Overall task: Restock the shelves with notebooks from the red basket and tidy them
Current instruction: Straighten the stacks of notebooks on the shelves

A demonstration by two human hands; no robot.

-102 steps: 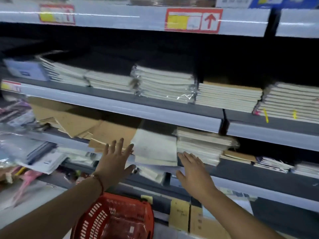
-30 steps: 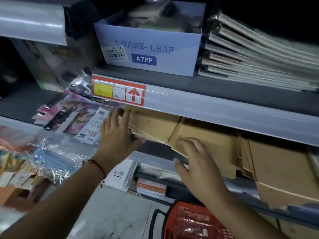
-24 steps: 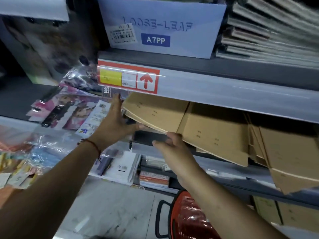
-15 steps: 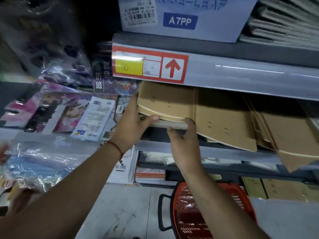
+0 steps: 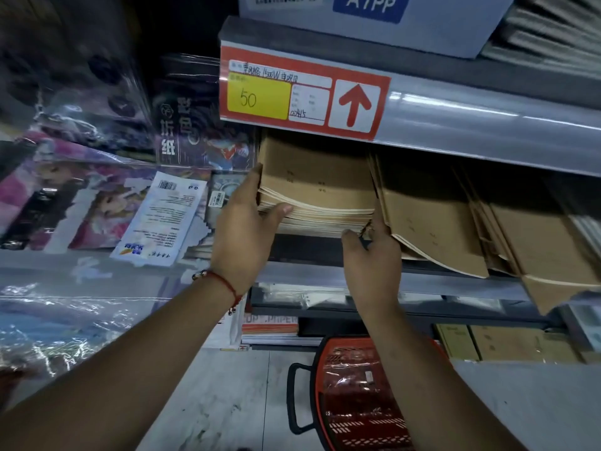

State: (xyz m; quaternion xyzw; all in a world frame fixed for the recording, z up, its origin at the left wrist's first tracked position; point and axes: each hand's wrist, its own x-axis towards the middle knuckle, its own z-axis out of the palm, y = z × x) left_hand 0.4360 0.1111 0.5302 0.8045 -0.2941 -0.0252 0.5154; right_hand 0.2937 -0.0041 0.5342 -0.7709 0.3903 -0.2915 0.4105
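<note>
A stack of brown kraft-cover notebooks (image 5: pixel 317 187) lies on the middle shelf under a red price tag. My left hand (image 5: pixel 244 229) grips its left front corner, fingers along the side and thumb on the front edge. My right hand (image 5: pixel 370 258) holds the stack's right front corner, fingers tucked between it and the neighbouring brown notebooks (image 5: pixel 432 222). The red basket (image 5: pixel 357 395) stands on the floor below my right forearm, with plastic-wrapped items inside.
More brown notebooks (image 5: pixel 553 255) lean untidily to the right on the same shelf. Plastic-wrapped colourful packs (image 5: pixel 97 196) lie to the left. A blue A7PP box (image 5: pixel 390 21) sits on the shelf above. Copy paper packs (image 5: pixel 270 327) lie on the bottom shelf.
The camera has moved closer to the shelf. Both hands have closed in on the left stack's two front corners, and the stack now looks squarer.
</note>
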